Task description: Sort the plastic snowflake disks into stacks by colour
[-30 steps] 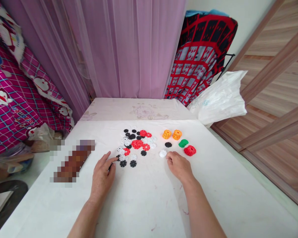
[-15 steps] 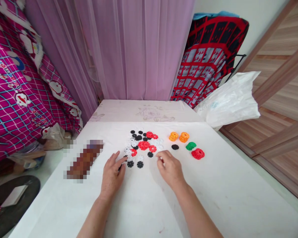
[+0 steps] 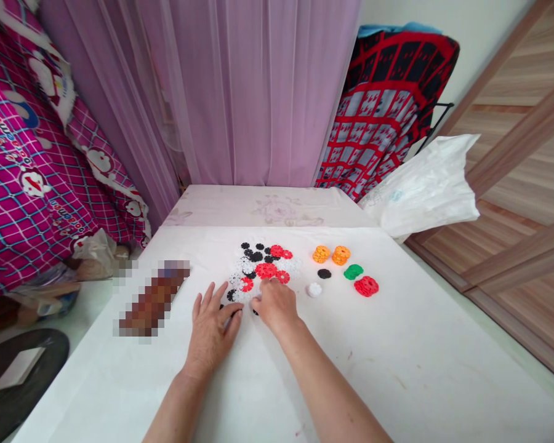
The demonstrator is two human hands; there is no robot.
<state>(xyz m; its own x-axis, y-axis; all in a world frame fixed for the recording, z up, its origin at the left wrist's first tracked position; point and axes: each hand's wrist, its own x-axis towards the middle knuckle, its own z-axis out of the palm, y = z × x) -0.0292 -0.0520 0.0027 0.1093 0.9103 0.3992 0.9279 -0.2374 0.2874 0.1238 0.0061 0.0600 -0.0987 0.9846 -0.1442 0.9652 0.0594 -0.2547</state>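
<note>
A loose pile of flat, notched plastic discs lies on the white tabletop, with white discs (image 3: 235, 280), black discs (image 3: 257, 256) and red discs (image 3: 266, 271) mixed together. My left hand (image 3: 212, 332) rests at the pile's near left edge, fingers spread. Its index finger and thumb lie by a black disc that is mostly covered. My right hand (image 3: 279, 306) reaches over the near side of the pile with curled fingers. Whatever its fingertips hold is hidden, and a bit of black disc (image 3: 256, 312) shows beneath them.
Right of the pile stand orange stacks (image 3: 341, 255), a black disc stack (image 3: 324, 274), a green stack (image 3: 353, 271), a red stack (image 3: 366, 286) and a small white stack (image 3: 314, 290). A pixelated brown object (image 3: 152, 301) lies at left. A white plastic bag (image 3: 425, 187) hangs beyond the right edge.
My right hand has moved left to the near edge of the pile. White discs now show on the table where that hand was. My left hand's index finger and thumb have shifted slightly right.
</note>
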